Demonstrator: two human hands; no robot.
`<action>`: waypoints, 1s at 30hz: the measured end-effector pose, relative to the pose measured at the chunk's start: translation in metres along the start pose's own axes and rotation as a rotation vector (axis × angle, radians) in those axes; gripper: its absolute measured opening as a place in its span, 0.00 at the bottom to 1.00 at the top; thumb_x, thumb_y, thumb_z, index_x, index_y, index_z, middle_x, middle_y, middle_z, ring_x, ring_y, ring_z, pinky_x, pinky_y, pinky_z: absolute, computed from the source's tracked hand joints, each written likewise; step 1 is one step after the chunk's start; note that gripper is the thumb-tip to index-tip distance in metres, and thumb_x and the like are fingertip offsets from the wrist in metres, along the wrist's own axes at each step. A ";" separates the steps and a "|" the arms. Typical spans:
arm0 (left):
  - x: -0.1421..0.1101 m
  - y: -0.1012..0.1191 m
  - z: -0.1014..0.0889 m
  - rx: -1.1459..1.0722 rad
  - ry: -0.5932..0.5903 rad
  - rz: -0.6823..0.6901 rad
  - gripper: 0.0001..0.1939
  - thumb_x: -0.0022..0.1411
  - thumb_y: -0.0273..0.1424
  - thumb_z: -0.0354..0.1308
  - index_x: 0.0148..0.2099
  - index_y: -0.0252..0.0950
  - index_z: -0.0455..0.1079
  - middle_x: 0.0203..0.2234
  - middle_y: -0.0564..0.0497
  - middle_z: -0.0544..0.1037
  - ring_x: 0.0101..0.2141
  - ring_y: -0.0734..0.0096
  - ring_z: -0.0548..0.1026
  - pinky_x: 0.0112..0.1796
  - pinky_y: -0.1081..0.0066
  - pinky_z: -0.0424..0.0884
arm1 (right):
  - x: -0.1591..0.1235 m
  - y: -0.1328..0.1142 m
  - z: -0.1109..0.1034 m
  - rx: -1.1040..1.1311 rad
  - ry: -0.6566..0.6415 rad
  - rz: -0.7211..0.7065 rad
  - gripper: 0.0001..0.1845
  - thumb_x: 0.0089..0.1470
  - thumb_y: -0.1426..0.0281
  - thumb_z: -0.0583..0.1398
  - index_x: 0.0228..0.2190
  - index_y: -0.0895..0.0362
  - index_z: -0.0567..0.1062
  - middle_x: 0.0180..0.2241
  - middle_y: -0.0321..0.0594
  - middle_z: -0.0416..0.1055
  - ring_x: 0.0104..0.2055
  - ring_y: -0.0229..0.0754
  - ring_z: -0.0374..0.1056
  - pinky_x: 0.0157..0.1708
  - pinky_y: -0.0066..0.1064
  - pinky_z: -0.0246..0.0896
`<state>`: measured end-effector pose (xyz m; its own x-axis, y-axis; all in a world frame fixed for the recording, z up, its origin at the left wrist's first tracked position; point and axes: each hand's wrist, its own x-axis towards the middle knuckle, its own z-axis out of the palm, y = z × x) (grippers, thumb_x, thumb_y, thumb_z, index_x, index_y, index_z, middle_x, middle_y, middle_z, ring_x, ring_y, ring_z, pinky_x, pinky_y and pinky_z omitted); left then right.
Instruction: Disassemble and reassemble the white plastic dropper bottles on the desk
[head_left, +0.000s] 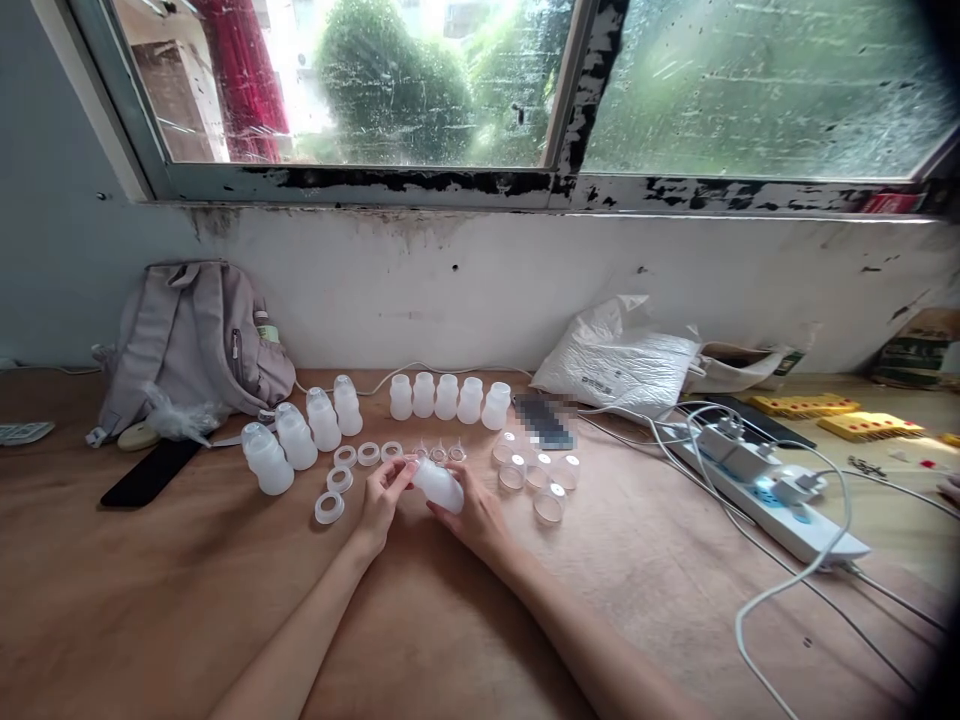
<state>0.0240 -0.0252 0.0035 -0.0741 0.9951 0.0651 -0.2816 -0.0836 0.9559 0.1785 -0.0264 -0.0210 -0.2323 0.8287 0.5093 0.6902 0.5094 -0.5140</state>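
Head view: we see one frosted bottle [439, 486] held in both hands above the table [420, 620], tilted, one end toward the upper left and the other toward the lower right. The left hand [381, 502] pinches the upper-left end between thumb and fingertips; we cannot tell whether a ring sits there, as the fingers cover it. The right hand [477, 512] is curled about the lower-right end, thumb along the near side; its other fingers are mostly hidden behind the bottle, so we cannot tell how they are spaced. Left of the hands we count four capped bottles [295, 438], upright in a slanting row, and, near them, five white rings [328, 508] lying in a bent line. Just beyond the hands we find three clear nipples [456, 453]; behind these, five open bottles [447, 398] stand upright in a row along the back. Right of the hands we log five clear caps [550, 504] in a loose group, with a blurred-out dark object [546, 422] beyond. Farther right we note a white power strip [765, 490] with plugs and cables.
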 end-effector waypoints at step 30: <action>-0.001 0.008 -0.010 0.037 -0.141 -0.055 0.20 0.47 0.31 0.61 0.44 0.35 0.66 0.38 0.46 0.72 0.42 0.64 0.69 0.42 0.69 0.63 | -0.001 -0.006 -0.012 0.138 -0.101 0.031 0.26 0.43 0.64 0.60 0.46 0.54 0.64 0.42 0.44 0.67 0.42 0.47 0.65 0.40 0.36 0.60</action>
<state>0.0123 -0.0271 0.0081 0.0757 0.9959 0.0497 -0.2458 -0.0297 0.9689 0.1825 -0.0335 -0.0104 -0.2848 0.8601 0.4232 0.5990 0.5044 -0.6220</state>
